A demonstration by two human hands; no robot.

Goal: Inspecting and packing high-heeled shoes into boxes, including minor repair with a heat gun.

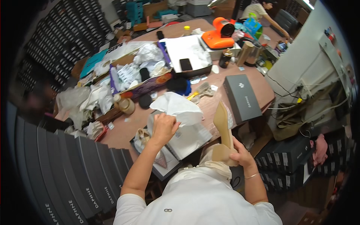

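Note:
My right hand (243, 153) grips a beige high-heeled shoe (220, 122) near its heel end. The shoe stands toe up, its tan sole turned toward me. Closed over the open shoe box, my left hand (164, 129) pinches a crumpled sheet of white tissue paper (176, 107) that spreads out beyond the knuckles. Under that hand lies the open grey shoe box (167, 170) at the table's near edge. In it a second shoe (161, 160) with a glittery pinkish part shows beside white paper; my left forearm hides some of it.
A closed dark grey shoe box (243, 98) lies right of the shoe. Behind are a paper-filled carton (131, 73), a black phone (185, 65) and an orange device (219, 35). Stacked shoe boxes (82, 176) flank me on both sides. Another person (258, 12) reaches out at the far right.

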